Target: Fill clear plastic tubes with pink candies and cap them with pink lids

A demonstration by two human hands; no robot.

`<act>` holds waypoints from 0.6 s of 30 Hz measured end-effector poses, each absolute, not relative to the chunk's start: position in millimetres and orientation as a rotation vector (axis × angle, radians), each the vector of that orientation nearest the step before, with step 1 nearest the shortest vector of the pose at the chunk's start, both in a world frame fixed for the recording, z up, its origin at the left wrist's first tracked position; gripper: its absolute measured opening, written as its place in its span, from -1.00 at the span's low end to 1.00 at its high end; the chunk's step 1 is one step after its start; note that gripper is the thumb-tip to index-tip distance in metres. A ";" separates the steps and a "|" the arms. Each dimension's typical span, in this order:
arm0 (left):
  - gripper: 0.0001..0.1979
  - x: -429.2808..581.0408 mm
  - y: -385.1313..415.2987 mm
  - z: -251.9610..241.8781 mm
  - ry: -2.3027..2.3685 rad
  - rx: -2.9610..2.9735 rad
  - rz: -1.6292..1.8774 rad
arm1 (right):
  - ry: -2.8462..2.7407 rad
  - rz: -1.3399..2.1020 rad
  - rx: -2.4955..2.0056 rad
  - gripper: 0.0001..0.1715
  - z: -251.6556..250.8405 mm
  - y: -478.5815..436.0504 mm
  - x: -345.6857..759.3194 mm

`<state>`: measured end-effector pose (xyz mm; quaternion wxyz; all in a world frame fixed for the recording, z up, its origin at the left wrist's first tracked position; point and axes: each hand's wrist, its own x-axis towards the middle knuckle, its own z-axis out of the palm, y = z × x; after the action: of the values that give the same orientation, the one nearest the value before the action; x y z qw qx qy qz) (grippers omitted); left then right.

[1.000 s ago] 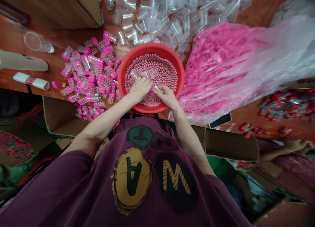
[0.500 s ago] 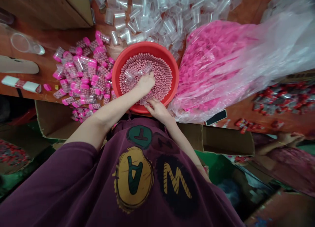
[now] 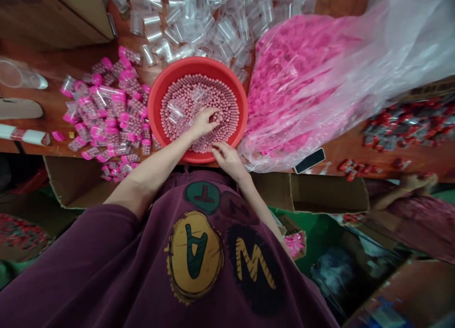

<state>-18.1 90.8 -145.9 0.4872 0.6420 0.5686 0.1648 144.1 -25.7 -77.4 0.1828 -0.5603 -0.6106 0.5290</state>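
Note:
A red basin (image 3: 155, 88) holds a bed of small pink beads (image 3: 227, 98), with several clear plastic tubes (image 3: 175, 109) lying in it. My left hand (image 3: 204, 123) is in the basin, fingers and thumb curled toward each other over the beads. Pink beads show at the fingertips; whether they are in the hand or behind it I cannot tell. At the near right rim is my right hand (image 3: 229, 159), its fingers bent and reaching inside, close to a clear piece among the beads. What its fingertips hold is too small to make out.
Left of the basin lie many bead-filled tubes with pink caps (image 3: 113, 110). Loose clear tubes (image 3: 227, 29) spread behind it. A plastic bag of pink caps (image 3: 295, 81) bulges at right, near a phone (image 3: 310, 160). A co-worker's arm (image 3: 394, 197) shows far right.
My left hand has lifted slightly and its fingers have loosened from a closed fist. A clear tube near it now lies further left in the beads. The whole view has shifted a little.

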 end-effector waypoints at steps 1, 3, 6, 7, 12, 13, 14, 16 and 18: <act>-0.52 -26.7 87.6 -139.5 1.358 1.487 0.472 | -1.676 1.490 -1.595 -0.61 -77.3 -22.5 147.4; -0.52 -42.3 80.5 -121.3 1.261 1.279 0.605 | -1.606 1.453 -1.624 -0.60 -75.6 -13.1 153.5; -0.55 -57.8 71.4 -87.6 1.084 0.871 0.700 | -1.526 1.384 -1.643 -0.57 -67.1 8.4 159.8; -0.56 -60.7 69.3 -76.9 1.040 0.753 0.698 | -1.504 1.373 -1.641 -0.55 -62.6 16.8 160.7; -0.69 -65.1 63.8 -42.4 0.972 0.463 0.676 | -1.595 1.347 -1.503 -0.55 -35.3 56.1 153.9; -0.73 -65.1 62.8 -39.2 0.969 0.439 0.682 | -1.662 1.325 -1.444 -0.56 -31.0 61.5 150.9; -0.76 -65.1 61.8 -36.5 0.967 0.418 0.689 | -1.731 1.297 -1.384 -0.57 -27.6 65.7 147.8; -0.81 -65.5 59.6 -32.2 0.970 0.386 0.706 | -1.843 1.248 -1.295 -0.58 -23.3 70.6 142.0; -0.84 -66.7 57.9 -28.0 0.987 0.364 0.714 | -1.910 1.238 -1.271 -0.60 -21.4 72.0 137.7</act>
<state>-66.7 57.9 -28.0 0.8047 0.1699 0.4611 0.3333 137.7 72.0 -21.4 0.2640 -0.4703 -0.7066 0.4581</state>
